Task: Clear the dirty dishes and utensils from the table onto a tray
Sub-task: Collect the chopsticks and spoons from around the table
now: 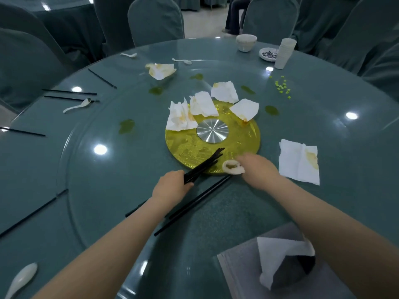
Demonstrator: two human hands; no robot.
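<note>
Presently, a bundle of black chopsticks (pixel 203 165) is gripped in the left hand (pixel 171 185); a small white spoon (pixel 233 167) is held by the right hand (pixel 258 167); two loose chopsticks (pixel 194 205) are laid between the hands.

A restaurant banquet hall. A big round table (pixel 64 169) carries a glass lazy Susan (pixel 323 130). Cloth-covered chairs (pixel 155 20) ring it, and more covered tables (pixel 64 16) stand behind.

black chopsticks bundle (pixel 201 166) | tilted over gold disc | small white dish (pixel 233 167), possibly spoon
</note>
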